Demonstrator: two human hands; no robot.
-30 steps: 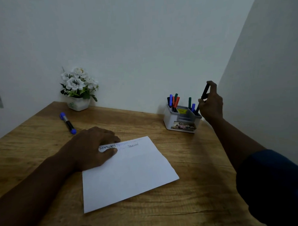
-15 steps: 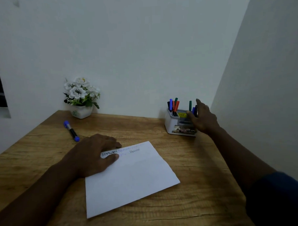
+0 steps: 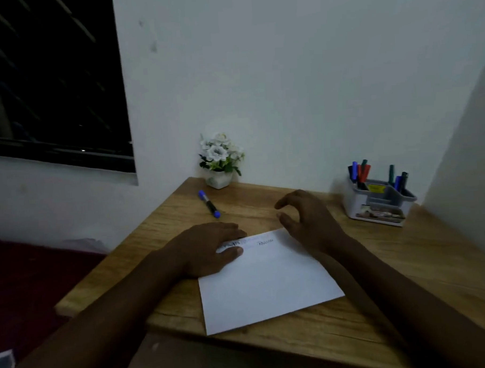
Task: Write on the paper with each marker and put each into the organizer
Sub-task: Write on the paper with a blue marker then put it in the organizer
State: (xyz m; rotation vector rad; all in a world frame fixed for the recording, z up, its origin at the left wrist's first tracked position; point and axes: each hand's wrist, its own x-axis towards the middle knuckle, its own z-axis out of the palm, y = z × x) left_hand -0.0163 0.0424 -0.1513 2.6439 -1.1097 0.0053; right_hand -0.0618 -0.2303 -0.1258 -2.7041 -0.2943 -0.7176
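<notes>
Your left hand (image 3: pixel 211 250) lies flat with fingers straight on the far-left corner of the paper (image 3: pixel 270 282), partly over the written line. Your right hand (image 3: pixel 307 220) grasps nothing. Its fingers are loosely curled, thumb apart, hovering just past the paper's far edge. The blue marker (image 3: pixel 209 204) lies loose on the worktop (image 3: pixel 392 260) between the flower pot (image 3: pixel 220 179) and your left hand, touching neither. The organizer (image 3: pixel 378 205) sits far right, well apart from it, with markers standing in it.

Risks as I judge them:
- To reach the marker, the right hand must cross beyond the left. Your forearm passes over the paper and could drag it or smear ink.
- The left hand covers the writing, so any slide smudges it.
- The marker is round and near the worktop's left edge. A glancing touch could roll it off.
- An overreach knocks the flower pot.
- The organizer's slots look crowded. A hard drop could bounce the marker out or shift the organizer.
- Both ends of the marker are blue and I can't tell which is the cap. Check before pulling.
</notes>
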